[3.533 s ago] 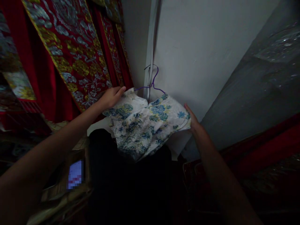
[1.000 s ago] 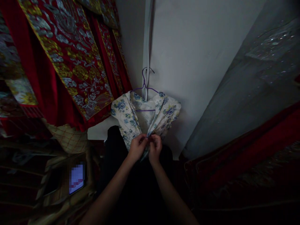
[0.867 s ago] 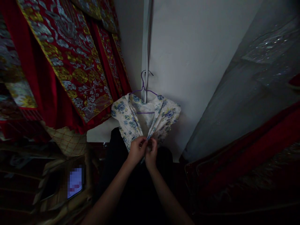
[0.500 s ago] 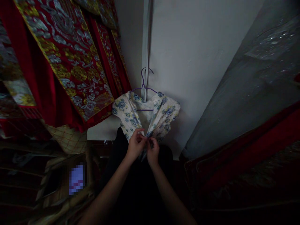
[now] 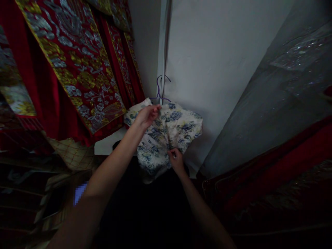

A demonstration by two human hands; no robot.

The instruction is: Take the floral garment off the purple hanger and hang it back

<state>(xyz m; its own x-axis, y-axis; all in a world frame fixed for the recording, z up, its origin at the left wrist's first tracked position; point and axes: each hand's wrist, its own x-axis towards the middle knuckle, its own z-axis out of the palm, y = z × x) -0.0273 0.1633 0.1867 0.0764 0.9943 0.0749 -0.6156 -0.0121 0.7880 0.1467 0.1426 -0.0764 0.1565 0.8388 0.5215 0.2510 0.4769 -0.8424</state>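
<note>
A white blouse (image 5: 181, 124) with blue, green and yellow flowers hangs on a purple hanger (image 5: 158, 90). The hanger's hook sits at a pale strip running up the wall. My left hand (image 5: 148, 117) pinches the blouse's front edge up near the neckline, just below the hanger. Lower on the same front, my right hand (image 5: 176, 158) pinches the blouse with thumb and finger. Between the two hands the front edge runs in a slanting line. The cloth at the bottom rests against dark clothing on my lap.
Red embroidered garments (image 5: 85, 69) with gold and silver work hang at the left. A clear plastic cover (image 5: 285, 79) with glittering cloth hangs at the right. A lit phone screen (image 5: 80, 193), partly behind my left forearm, lies on a wooden seat (image 5: 55, 221). Dark red cloth (image 5: 280, 162) is lower right.
Both hands were together at the lower front, below an open neckline. My left hand has moved up to the neckline, drawing the front edge up, and my right hand has shifted slightly right.
</note>
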